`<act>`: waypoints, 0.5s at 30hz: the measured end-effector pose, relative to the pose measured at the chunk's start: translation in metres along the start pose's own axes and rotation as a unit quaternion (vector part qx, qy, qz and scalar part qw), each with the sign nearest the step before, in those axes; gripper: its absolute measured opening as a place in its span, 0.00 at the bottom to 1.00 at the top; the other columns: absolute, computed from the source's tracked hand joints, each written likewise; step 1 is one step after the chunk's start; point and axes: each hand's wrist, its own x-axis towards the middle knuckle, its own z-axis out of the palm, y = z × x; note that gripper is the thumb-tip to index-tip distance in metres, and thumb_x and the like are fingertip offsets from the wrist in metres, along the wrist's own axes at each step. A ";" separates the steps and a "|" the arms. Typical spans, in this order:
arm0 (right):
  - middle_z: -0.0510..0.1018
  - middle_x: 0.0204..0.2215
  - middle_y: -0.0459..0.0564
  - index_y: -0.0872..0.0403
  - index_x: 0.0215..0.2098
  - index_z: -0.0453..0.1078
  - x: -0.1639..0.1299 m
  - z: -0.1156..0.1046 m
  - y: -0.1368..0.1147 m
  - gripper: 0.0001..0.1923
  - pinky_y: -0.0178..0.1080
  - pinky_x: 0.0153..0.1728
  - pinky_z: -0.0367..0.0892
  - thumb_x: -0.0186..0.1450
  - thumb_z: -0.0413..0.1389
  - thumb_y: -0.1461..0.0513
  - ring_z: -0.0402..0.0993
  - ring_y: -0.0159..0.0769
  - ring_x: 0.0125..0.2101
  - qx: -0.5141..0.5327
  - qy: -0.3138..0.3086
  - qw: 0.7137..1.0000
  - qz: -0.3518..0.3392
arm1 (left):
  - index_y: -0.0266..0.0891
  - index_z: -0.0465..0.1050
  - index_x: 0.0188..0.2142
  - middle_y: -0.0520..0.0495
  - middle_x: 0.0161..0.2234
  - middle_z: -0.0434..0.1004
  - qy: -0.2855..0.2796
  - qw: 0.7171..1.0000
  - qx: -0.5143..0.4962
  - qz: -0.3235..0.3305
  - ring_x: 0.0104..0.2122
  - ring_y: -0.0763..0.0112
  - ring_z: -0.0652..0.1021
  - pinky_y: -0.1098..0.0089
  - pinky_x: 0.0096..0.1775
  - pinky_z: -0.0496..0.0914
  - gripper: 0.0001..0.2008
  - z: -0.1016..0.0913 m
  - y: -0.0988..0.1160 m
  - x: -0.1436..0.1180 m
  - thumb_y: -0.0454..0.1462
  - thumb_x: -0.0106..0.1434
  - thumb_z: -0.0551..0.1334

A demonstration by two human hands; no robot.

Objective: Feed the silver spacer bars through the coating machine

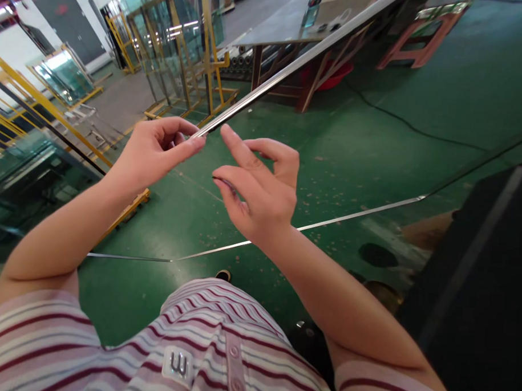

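Observation:
A long thin silver metal strip runs from the upper right down to my left hand, which pinches its near end between thumb and fingers. My right hand hovers just to the right of that end, fingers spread and curled, holding nothing. A second thin silver strip lies lower, crossing behind my right wrist toward the right, over the green floor.
Yellow metal racks holding glass sheets stand at the upper left. A work table with a bottle is at the back. A dark panel fills the lower right. A glass sheet lies at left.

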 end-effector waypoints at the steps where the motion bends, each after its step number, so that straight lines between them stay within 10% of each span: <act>1: 0.76 0.55 0.43 0.47 0.33 0.75 0.000 0.001 0.001 0.10 0.50 0.58 0.63 0.70 0.53 0.58 0.69 0.42 0.54 -0.021 0.003 1.000 -0.013 | 0.37 0.78 0.38 0.52 0.23 0.67 -0.003 1.000 0.001 0.001 0.25 0.75 0.69 0.72 0.28 0.61 0.12 0.001 0.001 0.000 0.43 0.60 0.69; 15: 0.77 0.54 0.45 0.49 0.34 0.71 -0.011 0.023 -0.006 0.09 0.45 0.57 0.61 0.71 0.51 0.62 0.68 0.37 0.56 -0.215 0.046 0.970 -0.106 | 0.40 0.78 0.37 0.50 0.23 0.70 -0.016 0.999 -0.035 -0.002 0.26 0.72 0.73 0.72 0.27 0.66 0.10 0.011 0.018 -0.001 0.41 0.62 0.60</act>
